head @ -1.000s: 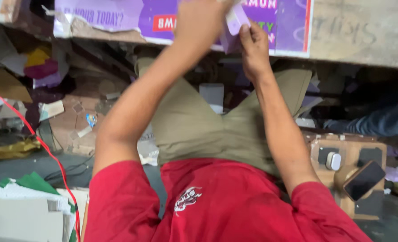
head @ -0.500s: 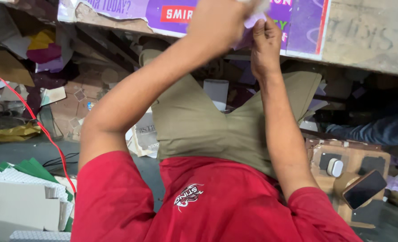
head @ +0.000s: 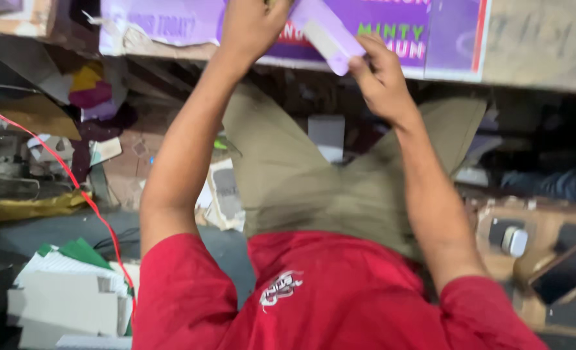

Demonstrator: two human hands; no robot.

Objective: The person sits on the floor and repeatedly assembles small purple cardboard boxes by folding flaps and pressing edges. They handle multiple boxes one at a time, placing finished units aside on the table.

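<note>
Overhead, both left hand (head: 252, 26) and right hand (head: 380, 78) grip pale lilac box (head: 327, 32); top end cropped, blurred.

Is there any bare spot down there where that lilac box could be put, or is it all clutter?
Little. The dark floor strip between the red wire and the white card stack looks free. Left of the wire lie scraps; right of the knees, a brown tray is full. Both hands, left and right, hold the lilac box.

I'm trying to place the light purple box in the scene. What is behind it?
Behind the light purple rectangular box, held by the left hand and right hand, hangs a purple printed poster on a board edge. The box and hands cover the poster's middle part.
</note>
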